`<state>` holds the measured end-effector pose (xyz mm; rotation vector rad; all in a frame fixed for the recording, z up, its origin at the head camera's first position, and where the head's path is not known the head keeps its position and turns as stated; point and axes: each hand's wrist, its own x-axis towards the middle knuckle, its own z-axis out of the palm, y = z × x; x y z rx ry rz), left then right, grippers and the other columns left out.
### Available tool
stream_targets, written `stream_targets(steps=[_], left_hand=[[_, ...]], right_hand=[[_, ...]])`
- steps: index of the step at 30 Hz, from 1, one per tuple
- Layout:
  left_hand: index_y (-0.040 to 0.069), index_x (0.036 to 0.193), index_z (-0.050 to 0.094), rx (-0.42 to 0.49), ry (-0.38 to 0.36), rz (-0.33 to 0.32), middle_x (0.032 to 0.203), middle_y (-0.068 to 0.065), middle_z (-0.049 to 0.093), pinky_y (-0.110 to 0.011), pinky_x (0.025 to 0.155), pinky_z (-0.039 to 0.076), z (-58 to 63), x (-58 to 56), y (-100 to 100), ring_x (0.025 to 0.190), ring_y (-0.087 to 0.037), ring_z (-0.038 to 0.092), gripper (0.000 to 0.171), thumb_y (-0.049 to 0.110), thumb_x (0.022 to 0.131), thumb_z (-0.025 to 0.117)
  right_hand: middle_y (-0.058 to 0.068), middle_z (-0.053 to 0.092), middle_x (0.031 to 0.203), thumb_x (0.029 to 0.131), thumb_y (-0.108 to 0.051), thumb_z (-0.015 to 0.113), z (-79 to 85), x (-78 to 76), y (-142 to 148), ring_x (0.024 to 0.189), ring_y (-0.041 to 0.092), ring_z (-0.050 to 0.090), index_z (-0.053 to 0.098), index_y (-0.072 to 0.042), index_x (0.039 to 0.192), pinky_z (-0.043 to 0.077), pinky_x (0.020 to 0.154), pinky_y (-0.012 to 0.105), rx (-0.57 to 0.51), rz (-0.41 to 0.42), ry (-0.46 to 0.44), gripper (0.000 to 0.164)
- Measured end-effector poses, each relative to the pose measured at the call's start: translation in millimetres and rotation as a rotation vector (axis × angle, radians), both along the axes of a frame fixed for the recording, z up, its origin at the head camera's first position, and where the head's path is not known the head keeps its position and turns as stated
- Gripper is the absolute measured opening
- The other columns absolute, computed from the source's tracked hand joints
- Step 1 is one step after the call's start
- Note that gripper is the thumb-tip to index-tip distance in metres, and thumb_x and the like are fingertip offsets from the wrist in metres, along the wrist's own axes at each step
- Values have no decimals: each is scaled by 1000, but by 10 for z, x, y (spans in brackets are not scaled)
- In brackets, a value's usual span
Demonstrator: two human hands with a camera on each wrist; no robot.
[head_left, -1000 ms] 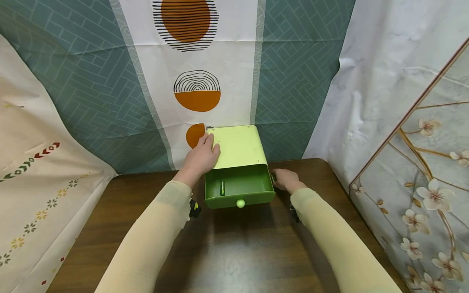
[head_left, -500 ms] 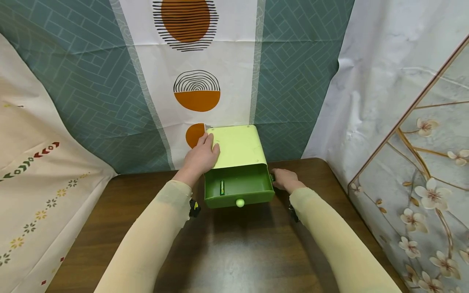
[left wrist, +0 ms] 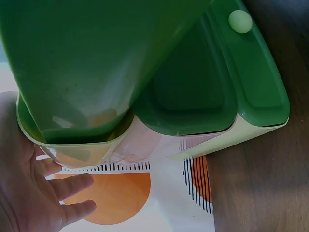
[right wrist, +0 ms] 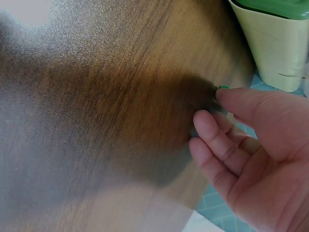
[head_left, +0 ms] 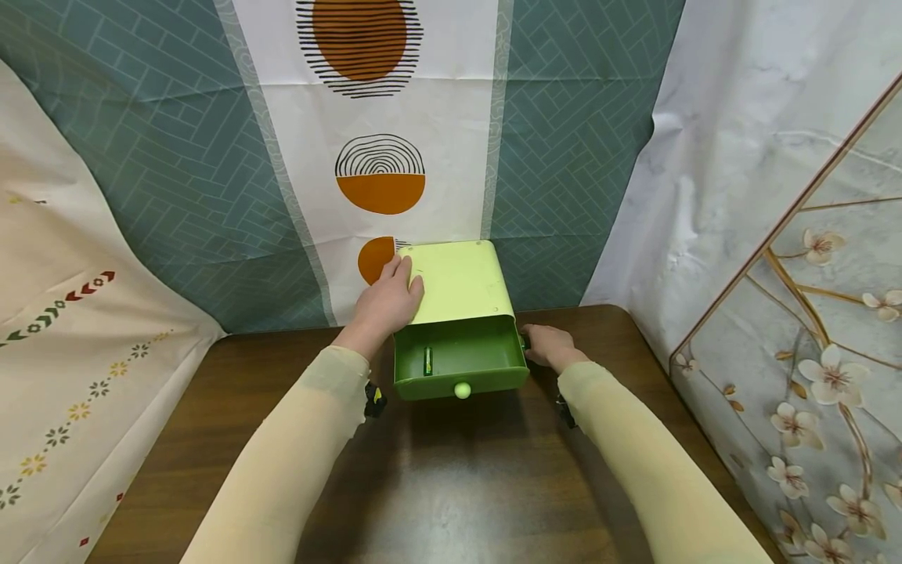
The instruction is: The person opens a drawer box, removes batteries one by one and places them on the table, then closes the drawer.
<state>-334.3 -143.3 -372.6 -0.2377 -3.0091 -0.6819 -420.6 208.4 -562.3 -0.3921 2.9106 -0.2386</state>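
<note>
A light green drawer cabinet (head_left: 454, 278) stands at the back of the table, its dark green top drawer (head_left: 468, 348) pulled out. One small green battery (head_left: 427, 361) lies in that drawer, toward the left. My left hand (head_left: 387, 301) rests on the left of the cabinet's top; in the left wrist view its fingers (left wrist: 72, 186) are spread beside the cabinet. Low on the right side of the cabinet, my right hand (head_left: 551, 346) pinches a small green thing (right wrist: 222, 87) between thumb and fingertips. Most of it is hidden by the fingers.
Below the pulled-out drawer sit closed drawers, one with a round pale knob (left wrist: 240, 21). A patterned cloth (head_left: 380, 102) hangs right behind the cabinet. Other cloths flank the brown wooden table (head_left: 451, 486) at left and right.
</note>
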Motion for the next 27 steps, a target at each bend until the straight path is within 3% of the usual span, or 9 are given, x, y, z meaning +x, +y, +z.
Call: stream_targets(steps=[2, 5, 8, 11, 12, 15, 17, 23, 27], left_hand=[[9, 178, 18, 0, -1, -1, 185, -13, 11, -62, 126, 33, 3, 5, 7, 167, -37, 23, 71, 47, 118, 26], [9, 178, 18, 6, -2, 0, 185, -13, 12, -62, 126, 33, 10, 18, 17, 166, -37, 24, 71, 47, 119, 26], [9, 178, 19, 11, 0, 1, 184, -13, 12, -62, 126, 33, 12, 28, 24, 165, -38, 26, 71, 47, 119, 27], [9, 178, 19, 9, 0, 2, 184, -13, 12, -63, 126, 33, 8, 25, 29, 164, -39, 28, 71, 46, 118, 26], [9, 178, 19, 9, 2, 2, 184, -13, 13, -63, 125, 33, 8, 26, 30, 164, -39, 29, 71, 46, 118, 27], [9, 178, 18, 11, -1, 1, 185, -13, 12, -63, 126, 33, 0, 15, 32, 164, -39, 29, 71, 46, 118, 26], [9, 178, 18, 12, -4, -1, 185, -12, 11, -63, 125, 33, -6, 10, 31, 164, -40, 29, 71, 46, 118, 26], [10, 179, 17, 5, -11, -3, 185, -13, 10, -62, 125, 35, -22, -11, 9, 163, -40, 31, 72, 48, 118, 25], [9, 178, 18, 3, 1, -2, 185, -13, 11, -62, 124, 36, -18, -16, -6, 163, -40, 32, 72, 48, 118, 26]], right_hand=[[12, 72, 143, 101, -32, 78, -102, -58, 35, 130, 39, 68, 63, -13, 154, 57, 99, 61, -3, -4, 13, 59], [14, 71, 145, 103, -30, 77, 41, 62, -21, 131, 40, 67, 62, -11, 156, 57, 100, 61, 0, -10, -1, 58], [13, 71, 144, 102, -32, 78, 12, 33, -2, 130, 39, 68, 63, -13, 155, 57, 98, 61, -1, -8, -5, 59], [13, 69, 147, 103, -34, 77, -175, -116, 80, 133, 40, 66, 61, -14, 158, 57, 100, 63, -8, -2, -13, 61], [11, 69, 147, 102, -36, 78, -318, -231, 137, 133, 39, 66, 61, -16, 158, 57, 99, 63, -8, 4, -10, 62], [11, 69, 148, 103, -35, 77, -325, -229, 151, 134, 39, 66, 61, -16, 159, 57, 99, 63, -5, -1, -14, 62], [12, 71, 145, 102, -34, 79, -164, -102, 99, 131, 39, 67, 63, -15, 156, 58, 97, 63, 1, 1, -12, 60], [19, 68, 148, 104, -22, 77, 564, 501, -146, 136, 44, 64, 61, -6, 156, 54, 105, 63, -38, -23, -34, 57], [20, 67, 149, 105, -21, 76, 669, 636, -173, 137, 44, 63, 60, -4, 156, 53, 107, 62, -47, -21, -5, 56]])
